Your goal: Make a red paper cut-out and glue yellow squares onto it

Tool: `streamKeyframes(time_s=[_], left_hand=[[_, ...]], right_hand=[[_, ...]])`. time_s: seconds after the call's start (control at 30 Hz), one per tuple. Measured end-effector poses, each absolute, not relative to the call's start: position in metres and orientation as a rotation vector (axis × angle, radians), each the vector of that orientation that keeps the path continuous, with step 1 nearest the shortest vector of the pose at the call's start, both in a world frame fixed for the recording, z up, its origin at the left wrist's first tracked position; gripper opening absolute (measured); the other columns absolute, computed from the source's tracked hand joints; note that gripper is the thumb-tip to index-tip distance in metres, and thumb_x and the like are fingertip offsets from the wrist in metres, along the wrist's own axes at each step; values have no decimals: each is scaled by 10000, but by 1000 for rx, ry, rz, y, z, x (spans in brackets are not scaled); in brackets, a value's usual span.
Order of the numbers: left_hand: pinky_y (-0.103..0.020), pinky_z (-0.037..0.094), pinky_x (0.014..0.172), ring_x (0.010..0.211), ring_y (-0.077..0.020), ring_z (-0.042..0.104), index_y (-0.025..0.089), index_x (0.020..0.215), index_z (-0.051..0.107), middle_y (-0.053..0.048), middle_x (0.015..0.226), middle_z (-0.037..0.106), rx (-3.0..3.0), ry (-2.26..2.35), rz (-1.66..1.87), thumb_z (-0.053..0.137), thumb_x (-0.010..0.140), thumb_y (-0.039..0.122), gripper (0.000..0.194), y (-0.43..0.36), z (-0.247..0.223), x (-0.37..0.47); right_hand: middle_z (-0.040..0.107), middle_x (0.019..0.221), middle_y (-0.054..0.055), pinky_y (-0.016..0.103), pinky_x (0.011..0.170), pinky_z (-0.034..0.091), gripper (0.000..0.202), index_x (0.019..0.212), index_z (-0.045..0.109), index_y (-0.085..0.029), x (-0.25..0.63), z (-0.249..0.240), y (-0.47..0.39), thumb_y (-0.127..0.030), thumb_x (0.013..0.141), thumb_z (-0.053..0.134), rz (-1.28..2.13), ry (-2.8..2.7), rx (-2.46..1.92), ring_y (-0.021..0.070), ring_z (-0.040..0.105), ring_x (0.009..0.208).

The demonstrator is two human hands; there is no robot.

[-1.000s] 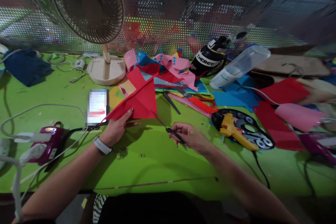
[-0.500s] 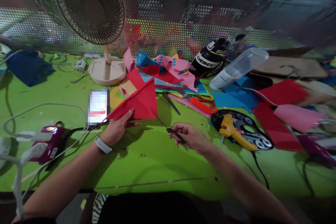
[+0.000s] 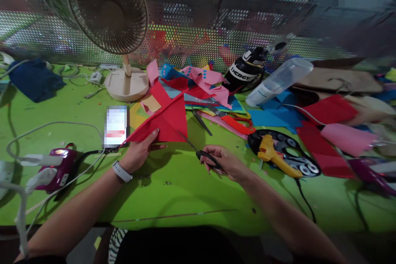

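A folded red sheet (image 3: 173, 117) is held along its lower left edge by my left hand (image 3: 139, 152), thumb on top and fingers underneath. My right hand (image 3: 221, 160) grips black-handled scissors (image 3: 210, 157), fingers in the handles. Their blades point up and left and meet the sheet's lower right part. A wristband (image 3: 122, 172) is on my left wrist. Behind the sheet lie a yellow piece (image 3: 136, 117) and a pile of pink, red and blue scraps (image 3: 213, 82).
A phone (image 3: 116, 126) and fan base (image 3: 126, 84) stand left, near a purple power strip (image 3: 58, 169) with cables. At right are a yellow glue gun (image 3: 272, 156) on a black plate, a clear bottle (image 3: 281, 80), a black bottle (image 3: 244, 72) and an orange-handled cutter (image 3: 238, 124).
The red sheet's right corner has shifted slightly right and down. My hands keep nearly the same places and still hold the sheet and the scissors.
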State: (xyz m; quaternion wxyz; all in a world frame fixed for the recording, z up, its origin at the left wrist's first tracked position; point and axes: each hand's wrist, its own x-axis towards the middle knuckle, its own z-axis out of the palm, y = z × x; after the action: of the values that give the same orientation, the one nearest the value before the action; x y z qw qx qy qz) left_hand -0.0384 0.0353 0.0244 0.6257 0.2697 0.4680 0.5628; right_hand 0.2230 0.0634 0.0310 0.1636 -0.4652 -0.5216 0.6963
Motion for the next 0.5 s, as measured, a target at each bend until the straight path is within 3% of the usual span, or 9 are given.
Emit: streamKeyframes(time_s=[0.5], left_hand=[[-340, 595, 818, 831, -175, 693, 221, 947, 756, -30, 1054, 709, 644, 1110, 1151, 779, 699, 439, 331, 27, 25, -36]], right_hand=[[586, 484, -50, 170, 303, 162, 486, 705, 554, -169, 218, 30, 60, -589, 607, 776, 1948, -1468, -1305, 10, 286, 301]])
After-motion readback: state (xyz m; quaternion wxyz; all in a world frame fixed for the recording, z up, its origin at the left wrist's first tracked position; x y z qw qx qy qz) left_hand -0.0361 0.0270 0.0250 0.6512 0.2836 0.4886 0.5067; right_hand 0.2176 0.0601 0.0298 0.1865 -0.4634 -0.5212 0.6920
